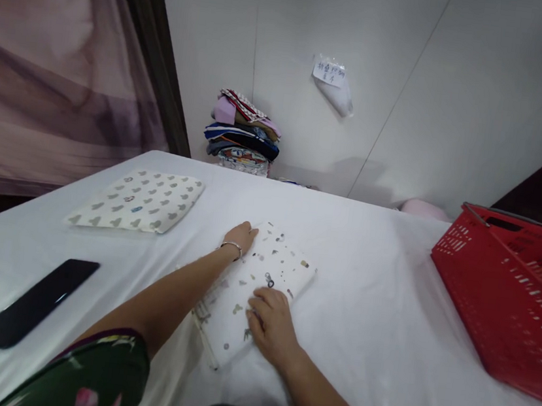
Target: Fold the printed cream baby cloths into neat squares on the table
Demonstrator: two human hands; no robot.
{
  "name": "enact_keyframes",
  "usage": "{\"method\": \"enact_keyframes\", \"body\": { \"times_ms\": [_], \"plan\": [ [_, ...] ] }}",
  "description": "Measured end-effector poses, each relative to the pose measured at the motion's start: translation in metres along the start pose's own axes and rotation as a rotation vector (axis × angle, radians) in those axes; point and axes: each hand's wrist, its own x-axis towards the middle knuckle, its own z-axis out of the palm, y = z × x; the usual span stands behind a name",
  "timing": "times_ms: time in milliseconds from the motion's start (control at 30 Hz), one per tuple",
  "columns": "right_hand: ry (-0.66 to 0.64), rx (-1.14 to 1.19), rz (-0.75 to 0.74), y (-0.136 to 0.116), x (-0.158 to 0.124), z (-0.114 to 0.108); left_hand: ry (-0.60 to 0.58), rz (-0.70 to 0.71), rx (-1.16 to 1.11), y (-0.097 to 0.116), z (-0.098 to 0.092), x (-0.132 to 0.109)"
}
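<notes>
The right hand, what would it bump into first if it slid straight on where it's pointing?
Probably the left forearm, near the bracelet: the right hand points that way across the folded printed cloth. How high the forearm sits above the cloth is hard to tell.

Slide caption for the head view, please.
Left hand and right hand on a printed white cloth, another patterned cloth to the left, a red basket to the right.
</notes>
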Motion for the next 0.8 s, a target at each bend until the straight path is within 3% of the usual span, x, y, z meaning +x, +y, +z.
{"method": "enact_keyframes", "body": {
  "times_ms": [200,533,667,733,800],
  "plan": [
    [0.003,0.006,-0.003,-0.001,0.000,-0.001,-0.025,-0.003,-0.012,0.017,-0.003,0.008],
    [-0.004,0.000,0.017,-0.002,0.002,-0.001,-0.031,-0.012,-0.014,0.023,-0.003,0.010],
    [-0.013,-0.004,0.017,-0.001,0.002,-0.001,0.076,0.211,0.062,0.038,0.002,0.000],
    [-0.023,0.003,0.025,-0.002,0.002,-0.001,0.040,0.330,0.137,0.041,0.010,-0.003],
    [-0.027,0.011,0.032,-0.002,0.002,-0.001,-0.048,0.353,0.181,0.041,0.018,-0.002]
  ]
}}
